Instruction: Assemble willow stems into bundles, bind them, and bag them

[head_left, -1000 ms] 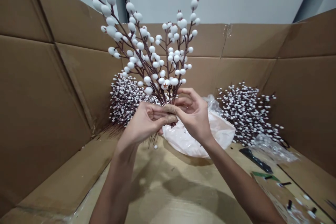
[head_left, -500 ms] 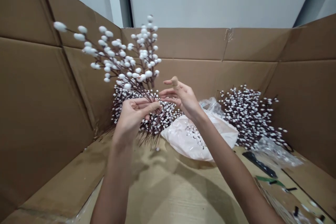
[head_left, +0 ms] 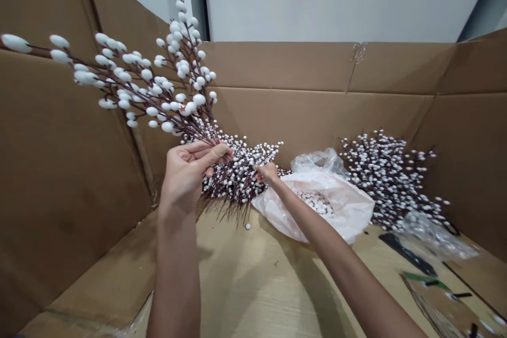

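My left hand pinches the lower ends of several artificial berry stems between thumb and fingers. The stems are brown with white oval berries and fan up and to the left. Farther out, my right hand is at the right edge of a pile of similar berry stems. Its fingers are closed among the berries, seemingly on a stem there; the fingertips are partly hidden. The pile's bare stem ends point toward me.
Right of the pile lies a white plastic bag with loose white berries in it. Another heap of berry stems leans at the right, near clear plastic wrap and a black strip. Cardboard walls surround the table.
My right hand has moved from beside the held stems, forward and down to the pile. My left hand has shifted slightly left with its stems, which appear larger.
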`<action>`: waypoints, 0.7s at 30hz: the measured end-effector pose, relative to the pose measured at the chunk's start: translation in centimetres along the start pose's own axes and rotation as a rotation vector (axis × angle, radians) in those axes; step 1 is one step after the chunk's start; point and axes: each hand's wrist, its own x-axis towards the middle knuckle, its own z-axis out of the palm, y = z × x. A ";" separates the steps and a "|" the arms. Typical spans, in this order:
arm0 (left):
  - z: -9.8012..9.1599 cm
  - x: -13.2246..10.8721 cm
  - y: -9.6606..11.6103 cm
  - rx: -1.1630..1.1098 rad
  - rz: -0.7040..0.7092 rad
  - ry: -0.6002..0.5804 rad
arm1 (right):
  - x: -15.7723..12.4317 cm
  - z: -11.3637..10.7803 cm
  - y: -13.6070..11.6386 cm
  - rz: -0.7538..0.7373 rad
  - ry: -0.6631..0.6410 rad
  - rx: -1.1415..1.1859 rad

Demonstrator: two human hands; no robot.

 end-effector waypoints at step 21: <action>-0.1 -0.2 0.1 0.052 -0.014 -0.016 | 0.4 -3.3 -3.9 -0.141 0.178 0.138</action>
